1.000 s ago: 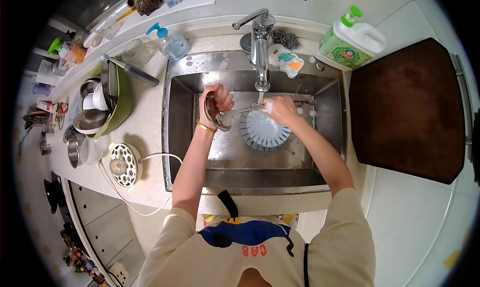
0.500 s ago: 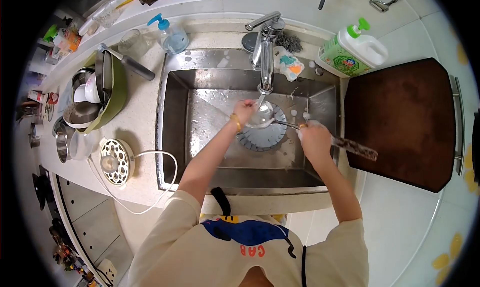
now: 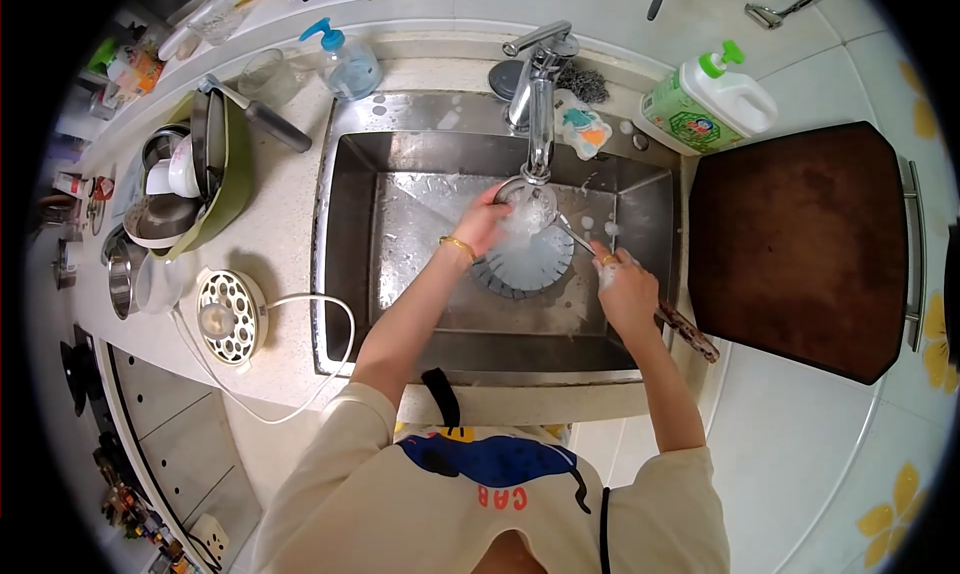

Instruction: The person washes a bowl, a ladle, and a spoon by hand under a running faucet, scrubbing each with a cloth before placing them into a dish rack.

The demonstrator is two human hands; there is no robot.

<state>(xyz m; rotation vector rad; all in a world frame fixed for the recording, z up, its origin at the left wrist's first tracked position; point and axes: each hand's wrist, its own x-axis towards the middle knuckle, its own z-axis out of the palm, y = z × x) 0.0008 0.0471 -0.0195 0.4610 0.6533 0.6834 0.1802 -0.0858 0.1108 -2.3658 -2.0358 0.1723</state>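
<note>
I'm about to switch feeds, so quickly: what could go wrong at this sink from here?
1. The right hand grips the ladle by its handle amid suds; a slip could drop it onto the plate lying below in the sink.
2. Water from the faucet seems to strike the ladle's bowl at the left hand and may splash toward the corded egg cooker on the counter.
</note>
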